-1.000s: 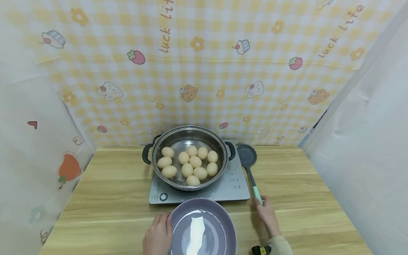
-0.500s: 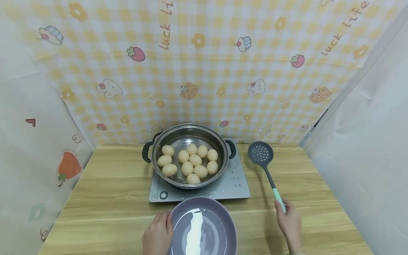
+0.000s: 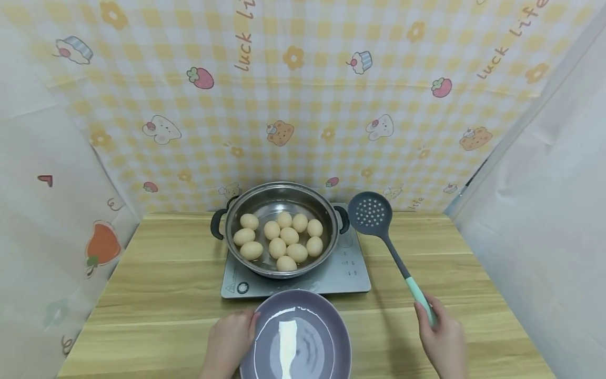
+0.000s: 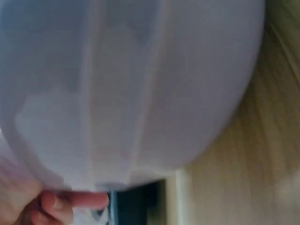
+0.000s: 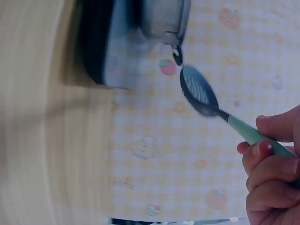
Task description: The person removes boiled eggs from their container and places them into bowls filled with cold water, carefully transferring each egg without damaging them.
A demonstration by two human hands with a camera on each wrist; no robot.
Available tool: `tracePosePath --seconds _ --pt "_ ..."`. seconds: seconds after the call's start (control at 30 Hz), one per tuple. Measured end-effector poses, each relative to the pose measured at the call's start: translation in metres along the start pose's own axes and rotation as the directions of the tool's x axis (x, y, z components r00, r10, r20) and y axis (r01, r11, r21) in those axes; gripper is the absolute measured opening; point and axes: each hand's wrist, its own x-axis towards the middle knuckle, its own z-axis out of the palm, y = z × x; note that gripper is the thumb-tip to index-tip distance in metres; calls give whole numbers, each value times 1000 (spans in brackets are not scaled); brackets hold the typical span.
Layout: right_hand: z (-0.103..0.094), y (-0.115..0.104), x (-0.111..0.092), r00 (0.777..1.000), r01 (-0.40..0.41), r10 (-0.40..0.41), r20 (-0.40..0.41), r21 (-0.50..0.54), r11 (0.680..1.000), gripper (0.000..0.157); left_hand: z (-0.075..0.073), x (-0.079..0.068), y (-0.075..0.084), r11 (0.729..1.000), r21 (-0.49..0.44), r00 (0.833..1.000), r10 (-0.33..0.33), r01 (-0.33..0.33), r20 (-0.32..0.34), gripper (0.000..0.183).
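Note:
My right hand [image 3: 442, 337] grips the mint-green handle of a grey skimmer [image 3: 370, 213]. The skimmer's perforated head is raised just right of the pot, overlapping its right handle in the head view. In the right wrist view, fingers [image 5: 272, 171] curl round the handle. With my left hand [image 3: 230, 339] I hold the left rim of a purple-grey plate [image 3: 342, 337] in front of the cooktop; the plate holds nothing. The left wrist view shows the plate's pale underside [image 4: 140, 93] over the wood. Several pale brown eggs [image 3: 289, 237] lie in the steel pot [image 3: 279, 188].
The pot stands on a flat silver induction cooktop [image 3: 303, 287] at the back middle of the wooden table [image 3: 161, 295]. A yellow checked cloth [image 3: 326, 105] hangs behind, with white sheeting [image 3: 539, 210] on both sides.
My right hand has lifted the skimmer off the table, first rightward, then up with its head swung left towards the pot. The left hand has shifted slightly on the plate's rim.

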Motion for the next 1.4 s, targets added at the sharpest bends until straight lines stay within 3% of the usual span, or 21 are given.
tracePosePath --seconds 0.13,0.23,0.3,0.43,0.6,0.87,1.1,1.4 --pt "-9 -6 1 984 163 -167 -59 -55 985 23 -3 4 2 999 47 995 -23 18 100 18" --pt "-11 -8 1 935 331 -342 -93 -113 937 19 -4 6 1 999 36 988 -27 22 155 16" --pt "-11 -11 1 899 413 -427 -102 -136 901 26 -4 6 0 999 24 986 -27 23 162 16" --pt "-7 -17 0 855 484 -503 -128 -153 862 44 0 3 0 1000 11 996 -19 18 91 17" --pt "0 -24 2 795 556 -586 -156 -199 807 40 7 -1 -1 1000 11 1000 -5 6 -13 20" --pt "1 -42 5 710 652 -681 -179 -198 732 38 10 -4 -2 1000 -1 998 -10 10 -55 21" --pt "5 -49 5 675 692 -717 -172 -191 697 36 12 -6 -2 1000 3 997 -21 22 -71 22" --pt "13 -48 6 693 684 -710 -123 -199 702 38 13 -5 -2 1000 2 997 -24 24 -75 21"
